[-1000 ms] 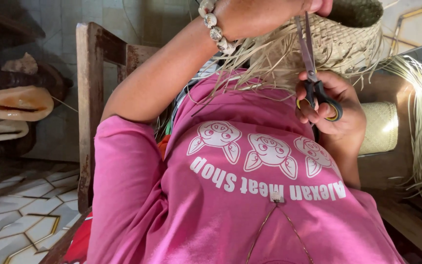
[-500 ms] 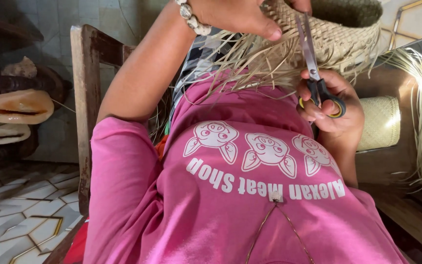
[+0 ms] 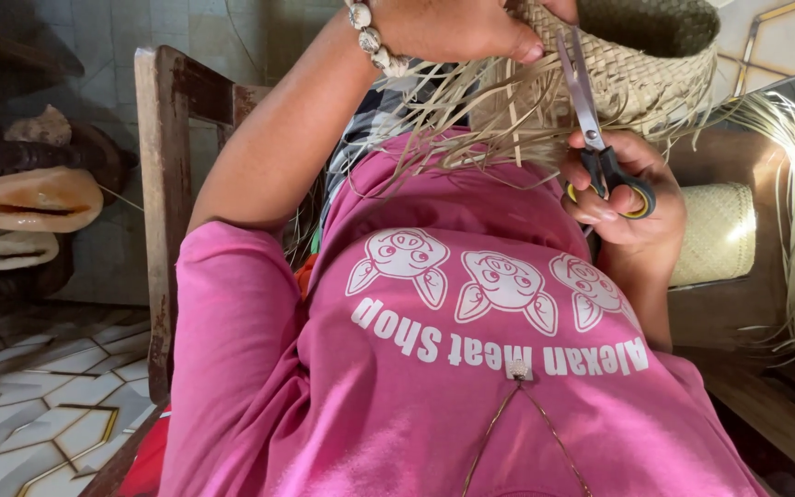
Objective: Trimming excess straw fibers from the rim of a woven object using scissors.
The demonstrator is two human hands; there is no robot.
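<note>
Your right hand has its grip closed through the handles of the scissors, blades up against the woven basket, which your left hand pinches at the rim. Many loose straw ends hang uncut below, so trimming looks far from done.

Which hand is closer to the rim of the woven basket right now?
Left. The left hand grips the woven basket at its rim, while the right hand sits below, holding the scissors among the loose straw ends.
</note>
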